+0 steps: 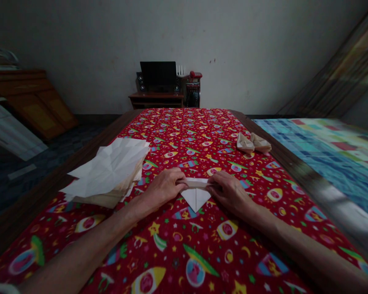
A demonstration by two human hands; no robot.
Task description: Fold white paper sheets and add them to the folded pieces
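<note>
A small piece of folded white paper (196, 199) lies in front of me, its point toward me and a narrow strip folded along its far edge. My left hand (168, 183) pinches the left end of that strip between thumb and fingers. At the other end my right hand (227, 188) grips it the same way. The fingertips cover both ends of the strip. To the left rests a pile of creased paper sheets (110, 167), white on top and tan below. Two folded paper shapes (254, 143) sit together at the right.
A red patterned cloth (199, 139) covers the table, whose dark wooden edge (107, 136) shows at the left. Beyond its far end stands a monitor (158, 74) on a low desk. A bed with a checked cover (331, 151) is at the right, and a wooden cabinet (43, 102) at the left.
</note>
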